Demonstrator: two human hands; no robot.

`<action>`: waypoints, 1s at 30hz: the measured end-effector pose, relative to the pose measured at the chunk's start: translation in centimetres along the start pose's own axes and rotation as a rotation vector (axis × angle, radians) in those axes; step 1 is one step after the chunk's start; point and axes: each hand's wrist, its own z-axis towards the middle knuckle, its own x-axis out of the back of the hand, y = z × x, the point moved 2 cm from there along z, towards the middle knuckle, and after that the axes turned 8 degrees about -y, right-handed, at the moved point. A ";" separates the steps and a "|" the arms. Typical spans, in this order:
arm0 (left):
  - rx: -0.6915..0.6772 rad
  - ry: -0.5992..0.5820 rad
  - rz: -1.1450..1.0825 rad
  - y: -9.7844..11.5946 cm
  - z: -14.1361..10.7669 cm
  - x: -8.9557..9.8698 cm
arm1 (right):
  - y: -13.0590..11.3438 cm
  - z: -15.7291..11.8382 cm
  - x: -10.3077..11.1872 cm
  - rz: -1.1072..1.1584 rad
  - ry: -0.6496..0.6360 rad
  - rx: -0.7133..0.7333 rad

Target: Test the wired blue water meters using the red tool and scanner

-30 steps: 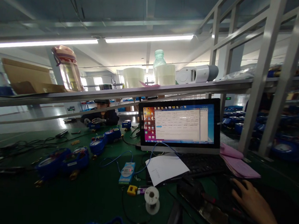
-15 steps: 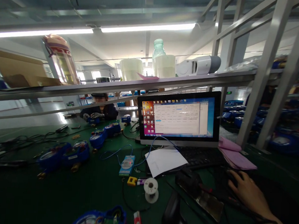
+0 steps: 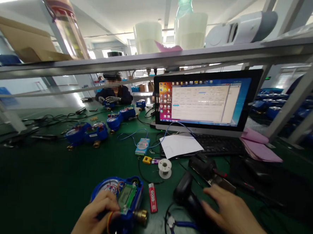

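1. Head view: a blue meter (image 3: 118, 190) rests on the green bench (image 3: 49, 181) close in front of the wearer, its upper face open and the green circuit board (image 3: 126, 196) exposed; a brass fitting (image 3: 141, 216) juts from its right side
2. The left hand (image 3: 96, 214) curls over the near left part of that meter, fingertips by the board's corner; whether they pinch the coloured wires (image 3: 109, 223) or only steady the housing, I cannot tell
3. The right hand (image 3: 230, 211) has fingers spread and thumb apart beside the handle of a black scanner (image 3: 191, 198); no closed grasp shows, and contact is unclear
4. Done, judging by how things lie: the board sits inside the housing, and a window is up on the monitor (image 3: 200, 102)
5. Undone, by the same judgement: wires hang outside the housing, no cover is on, and the scanner is not yet gripped; the window's text is too blurred to read
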 end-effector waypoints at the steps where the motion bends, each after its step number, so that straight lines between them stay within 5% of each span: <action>1: -0.013 -0.020 0.011 -0.3 0.0 0.0 | -1.4 0.2 -1.8 -0.044 -0.111 -0.022; 6: -0.091 -0.072 0.047 -1.0 0.1 0.3 | -2.8 1.4 -5.7 -0.071 -0.278 -0.125; 12: -0.170 -0.007 0.036 0.3 0.0 0.2 | -2.2 1.9 -3.1 0.174 -0.334 0.021; 18: -0.222 0.028 0.034 0.1 -0.2 0.2 | -6.4 0.1 -0.1 0.341 -0.281 0.394; 24: -0.248 0.051 0.046 0.1 -0.4 0.1 | -10.4 0.1 -2.1 0.420 -0.483 0.407; 30: -0.258 0.058 0.048 0.2 -0.6 0.1 | -9.5 1.2 -4.3 0.423 -0.496 0.382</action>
